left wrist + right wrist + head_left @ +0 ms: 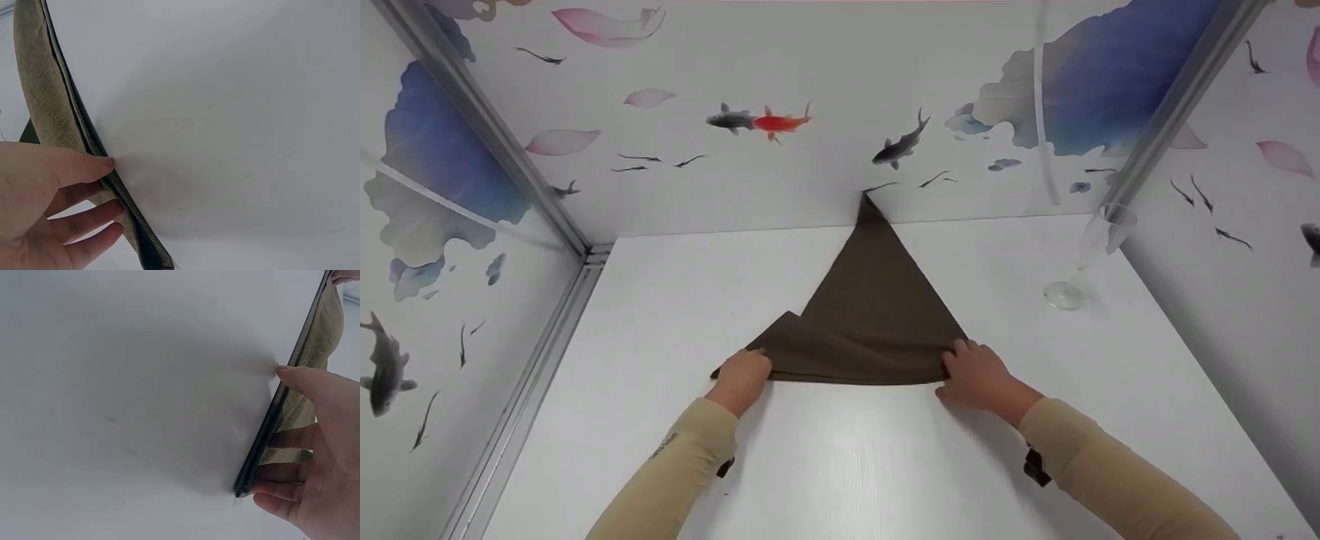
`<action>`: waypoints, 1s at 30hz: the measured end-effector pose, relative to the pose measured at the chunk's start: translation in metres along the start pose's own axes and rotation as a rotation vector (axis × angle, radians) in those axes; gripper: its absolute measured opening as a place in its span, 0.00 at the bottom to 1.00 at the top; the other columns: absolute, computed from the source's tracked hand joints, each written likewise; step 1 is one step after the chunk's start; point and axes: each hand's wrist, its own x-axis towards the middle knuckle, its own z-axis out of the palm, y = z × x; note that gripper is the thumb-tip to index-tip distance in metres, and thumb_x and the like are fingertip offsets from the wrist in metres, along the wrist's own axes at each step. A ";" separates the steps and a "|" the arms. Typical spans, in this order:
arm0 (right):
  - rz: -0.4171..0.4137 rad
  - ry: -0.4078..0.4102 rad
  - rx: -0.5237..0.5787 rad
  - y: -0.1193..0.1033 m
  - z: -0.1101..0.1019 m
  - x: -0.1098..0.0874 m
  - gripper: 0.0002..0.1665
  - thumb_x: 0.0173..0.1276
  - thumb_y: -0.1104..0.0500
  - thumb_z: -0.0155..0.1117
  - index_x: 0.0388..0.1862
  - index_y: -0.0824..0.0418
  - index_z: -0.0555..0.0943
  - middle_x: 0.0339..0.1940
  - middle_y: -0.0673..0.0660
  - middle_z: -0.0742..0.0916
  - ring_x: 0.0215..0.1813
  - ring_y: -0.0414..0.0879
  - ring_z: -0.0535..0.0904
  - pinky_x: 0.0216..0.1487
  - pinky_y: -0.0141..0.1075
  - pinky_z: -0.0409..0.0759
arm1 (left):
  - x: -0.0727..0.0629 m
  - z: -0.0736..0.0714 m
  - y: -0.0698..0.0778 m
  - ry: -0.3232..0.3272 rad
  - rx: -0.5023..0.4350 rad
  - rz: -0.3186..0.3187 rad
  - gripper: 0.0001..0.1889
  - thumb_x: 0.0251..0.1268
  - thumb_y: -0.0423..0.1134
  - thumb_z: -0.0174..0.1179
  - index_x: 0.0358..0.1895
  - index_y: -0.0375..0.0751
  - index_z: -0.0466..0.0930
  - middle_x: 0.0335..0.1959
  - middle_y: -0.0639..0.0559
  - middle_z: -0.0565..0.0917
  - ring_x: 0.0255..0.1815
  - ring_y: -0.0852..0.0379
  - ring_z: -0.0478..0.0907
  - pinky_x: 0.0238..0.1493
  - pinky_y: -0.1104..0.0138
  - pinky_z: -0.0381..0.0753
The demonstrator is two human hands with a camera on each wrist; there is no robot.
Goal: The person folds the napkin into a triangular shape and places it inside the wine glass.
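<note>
A dark brown cloth (877, 300) lies folded on the white table, its pointed end reaching up the back wall. A folded band runs along its near side, with a loose flap peaking at the left. My left hand (744, 379) grips the band near its left end; in the left wrist view, the thumb (95, 167) touches the near edge and the fingers bear on the cloth. At the right end, my right hand (979, 375) holds the near corner. The right wrist view shows the thumb (298, 377) at the folded edge (267, 424), fingers against the cloth.
A clear stemmed glass (1063, 295) stands on the table at the back right. White panels with painted fish and petals enclose the back and both sides, with metal rails (529, 150) at the corners. The bare white tabletop (847, 457) extends in front of the cloth.
</note>
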 end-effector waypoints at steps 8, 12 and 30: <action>-0.037 -0.036 0.003 -0.011 0.001 -0.007 0.40 0.63 0.40 0.66 0.54 0.75 0.74 0.45 0.70 0.75 0.41 0.61 0.78 0.49 0.52 0.78 | 0.006 0.001 -0.009 0.016 -0.010 -0.028 0.10 0.66 0.26 0.59 0.47 0.24 0.81 0.49 0.29 0.75 0.39 0.36 0.79 0.39 0.49 0.82; -0.042 -0.045 0.013 -0.016 0.001 -0.010 0.40 0.63 0.39 0.65 0.54 0.74 0.75 0.43 0.68 0.75 0.39 0.60 0.77 0.47 0.52 0.78 | 0.008 -0.002 -0.011 -0.001 -0.040 -0.047 0.15 0.69 0.28 0.56 0.55 0.23 0.77 0.49 0.29 0.74 0.42 0.35 0.78 0.46 0.44 0.78; -0.090 -0.072 0.050 -0.039 -0.007 -0.023 0.36 0.61 0.39 0.66 0.49 0.71 0.76 0.39 0.65 0.77 0.38 0.56 0.75 0.45 0.49 0.78 | 0.007 -0.007 -0.021 -0.080 -0.051 -0.110 0.20 0.70 0.42 0.57 0.53 0.25 0.78 0.50 0.31 0.78 0.53 0.33 0.75 0.53 0.36 0.69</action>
